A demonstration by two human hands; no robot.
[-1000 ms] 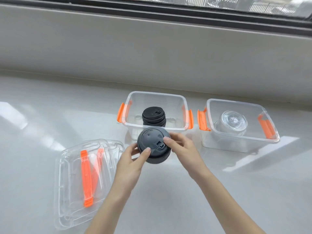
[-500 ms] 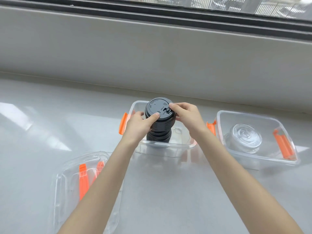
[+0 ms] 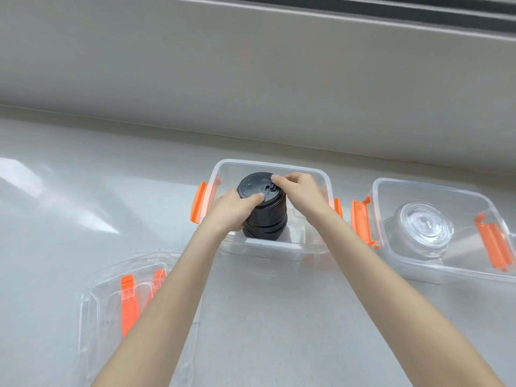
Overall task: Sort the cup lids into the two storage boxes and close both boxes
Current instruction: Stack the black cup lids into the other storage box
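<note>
A tall stack of black cup lids (image 3: pixel 265 216) stands inside the left clear storage box (image 3: pixel 268 247) with orange latches. My left hand (image 3: pixel 234 210) grips the stack's left side, thumb on the top lid. My right hand (image 3: pixel 298 191) holds the top of the stack from the right, fingertips on the top lid. The right clear storage box (image 3: pixel 446 275) holds a stack of clear cup lids (image 3: pixel 424 233). Both boxes are open.
Two clear box covers with orange clips (image 3: pixel 128 303) lie stacked at the near left, partly under my left forearm. A grey wall and window sill rise behind the boxes. The surface is glossy pale grey.
Both hands carried the black lids from in front of the left box up over it and down onto the black stack inside. The camera view tilted downward.
</note>
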